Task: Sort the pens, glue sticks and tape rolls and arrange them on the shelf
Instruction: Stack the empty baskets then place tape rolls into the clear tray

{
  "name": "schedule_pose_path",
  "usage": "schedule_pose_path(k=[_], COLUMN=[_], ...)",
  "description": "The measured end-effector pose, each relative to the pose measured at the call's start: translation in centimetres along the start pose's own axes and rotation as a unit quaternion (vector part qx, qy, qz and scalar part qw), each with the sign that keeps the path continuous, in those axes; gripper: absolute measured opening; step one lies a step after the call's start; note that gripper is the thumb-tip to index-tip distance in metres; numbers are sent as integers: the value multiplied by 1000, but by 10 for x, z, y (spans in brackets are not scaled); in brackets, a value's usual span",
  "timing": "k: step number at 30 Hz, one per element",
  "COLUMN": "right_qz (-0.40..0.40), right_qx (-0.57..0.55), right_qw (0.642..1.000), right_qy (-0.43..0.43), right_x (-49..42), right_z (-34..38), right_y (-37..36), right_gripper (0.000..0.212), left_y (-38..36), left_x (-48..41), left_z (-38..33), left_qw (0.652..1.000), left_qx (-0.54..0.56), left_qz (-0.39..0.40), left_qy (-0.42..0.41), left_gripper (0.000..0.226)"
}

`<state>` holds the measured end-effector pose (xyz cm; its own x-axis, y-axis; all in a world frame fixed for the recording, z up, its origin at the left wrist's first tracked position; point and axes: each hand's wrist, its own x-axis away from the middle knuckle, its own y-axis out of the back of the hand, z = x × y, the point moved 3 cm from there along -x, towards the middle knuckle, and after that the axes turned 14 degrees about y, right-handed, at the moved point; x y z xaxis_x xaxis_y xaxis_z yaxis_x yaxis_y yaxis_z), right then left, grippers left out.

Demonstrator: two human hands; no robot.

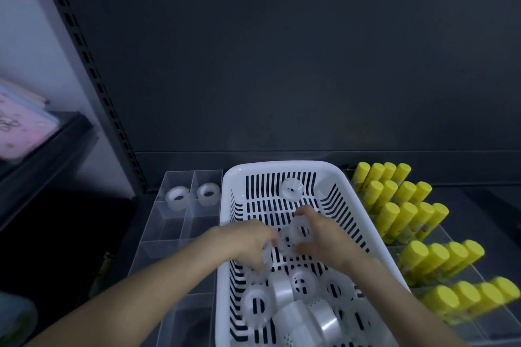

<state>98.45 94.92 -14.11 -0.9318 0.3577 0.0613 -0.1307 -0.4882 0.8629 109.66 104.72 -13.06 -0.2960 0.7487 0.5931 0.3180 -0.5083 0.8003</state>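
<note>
White slotted plastic basket (282,167), sitting on dark metal shelf (479,200): holding loose clear tape rolls (284,294). The left hand (248,242) and right hand (321,231) are each gripping rolls, apparently gathering them for transfer. Clear acrylic divided organiser (180,222), left: receiving rolls, two in its rear compartments. Yellow-capped glue sticks (406,214), right: standing sorted.

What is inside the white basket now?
In the white basket, clear tape rolls heap at the near end; others lie at the far end. The left hand and right hand each grip a roll. Anything beneath is hidden.

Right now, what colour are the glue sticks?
The glue sticks are bright yellow, clearest in the head view.
</note>
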Motion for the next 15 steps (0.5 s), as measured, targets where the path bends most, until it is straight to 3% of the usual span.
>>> schedule_pose_path(k=[4, 9, 12, 15], right_qz=[-46, -45, -51, -73], right_qx=[-33, -47, -64, -89], right_qw=[998, 997, 996, 993], right_qy=[-16, -34, -33, -17], right_x=[5, 6, 6, 4], right_z=[-7, -9, -7, -4], right_y=[8, 7, 11, 17], right_gripper=[68, 71, 67, 64], left_y=[-8, -4, 0, 16], left_x=[5, 6, 1, 1], left_z=[-5, -7, 0, 15], left_qw=[993, 982, 989, 993], left_qx=[-98, -181, -122, 36], left_qz=[66, 12, -30, -91], left_qy=[-8, -50, -73, -65], left_gripper=[65, 60, 50, 49])
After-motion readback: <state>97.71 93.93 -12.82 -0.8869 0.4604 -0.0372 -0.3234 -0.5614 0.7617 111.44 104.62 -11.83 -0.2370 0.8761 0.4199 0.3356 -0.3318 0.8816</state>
